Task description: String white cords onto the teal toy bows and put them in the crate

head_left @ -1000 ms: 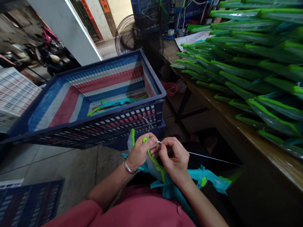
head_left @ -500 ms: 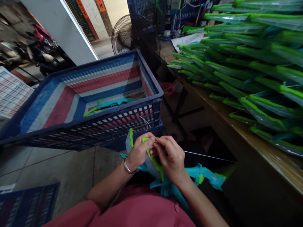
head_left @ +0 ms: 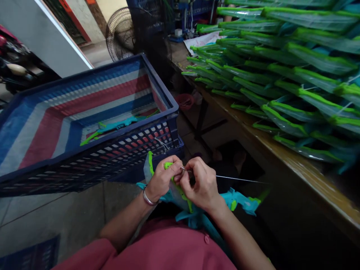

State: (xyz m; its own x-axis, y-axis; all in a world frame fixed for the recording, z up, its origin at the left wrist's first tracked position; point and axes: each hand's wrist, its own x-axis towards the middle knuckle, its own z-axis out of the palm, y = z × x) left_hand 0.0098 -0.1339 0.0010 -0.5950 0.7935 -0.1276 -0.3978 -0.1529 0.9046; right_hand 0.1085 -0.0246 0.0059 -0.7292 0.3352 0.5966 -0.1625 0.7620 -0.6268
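Observation:
Across my lap lies a turquoise and lime-green plastic piece (head_left: pixel 242 201) that looks like a winged toy. Its wing has a bright green edge (head_left: pixel 186 200) and a cloudy, see-through skin. My left hand (head_left: pixel 160 180), with a metal bangle at the wrist, pinches the green edge between thumb and fingers. Close against it, my right hand (head_left: pixel 202 183) pinches a thin white string (head_left: pixel 239 179) at the wing edge. The string runs taut from behind that hand off to the right. Fingers hide where string and edge meet.
Ahead to the left stands a blue plastic crate (head_left: pixel 168 112) with a striped lining; a similar turquoise and green piece (head_left: pixel 118 125) lies inside. Many green-edged wings (head_left: pixel 281 86) crowd the wooden table (head_left: pixel 242 127) on the right. A fan (head_left: pixel 120 33) stands behind the crate.
The view has swung right, so the crate and table sit further left. Both hands stay together at the wing edge. A bit of string now shows between my fingertips.

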